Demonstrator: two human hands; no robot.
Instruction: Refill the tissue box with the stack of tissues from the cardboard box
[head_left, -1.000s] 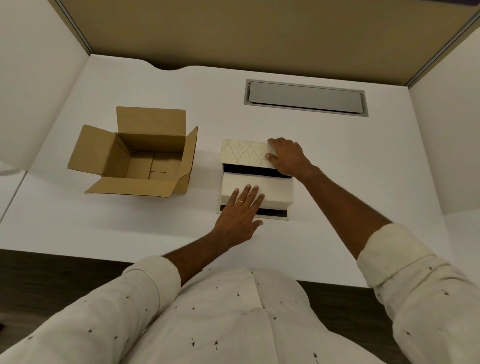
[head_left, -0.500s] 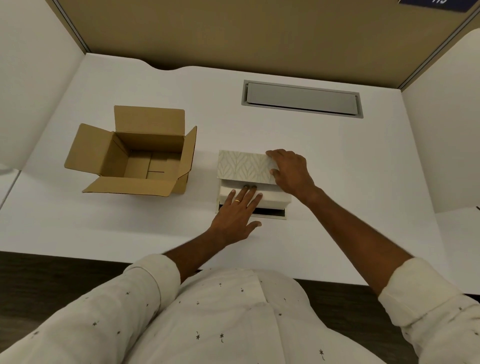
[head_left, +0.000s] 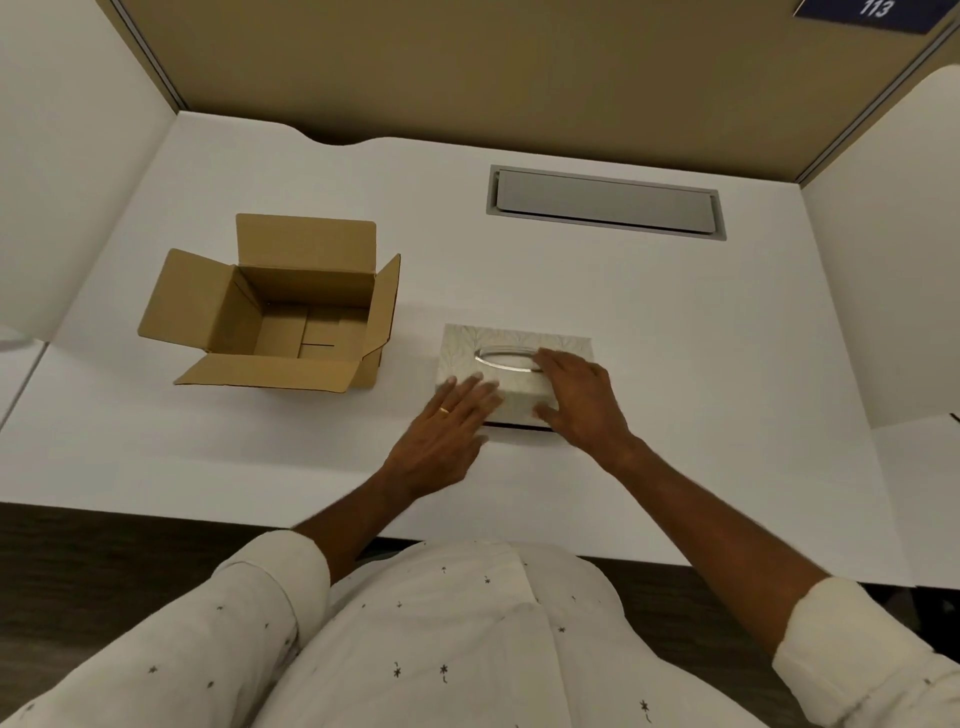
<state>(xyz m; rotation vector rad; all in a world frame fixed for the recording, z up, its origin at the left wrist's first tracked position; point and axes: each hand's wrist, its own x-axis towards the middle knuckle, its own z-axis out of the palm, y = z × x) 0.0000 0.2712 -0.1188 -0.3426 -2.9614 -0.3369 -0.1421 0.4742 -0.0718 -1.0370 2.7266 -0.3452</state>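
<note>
The cream patterned tissue box (head_left: 514, 343) sits on the white desk, lid down, with its oval silver-rimmed slot facing up. My right hand (head_left: 582, 402) lies over the box's near right part, fingers on the lid and thumb against the front side. My left hand (head_left: 449, 428) rests flat with spread fingers on the box's near left corner. The tissues are hidden inside. The brown cardboard box (head_left: 280, 312) stands open to the left with nothing in it.
A grey metal cable hatch (head_left: 605, 202) is set into the white desk (head_left: 675, 364) behind the tissue box. White partition walls stand left and right, a tan panel behind. The desk's front edge is just below my forearms.
The patterned lid, raised a second ago with the white tissue stack showing, has come down over the stack. My right hand moved toward me with the lid; my left hand slid to the box's left corner.
</note>
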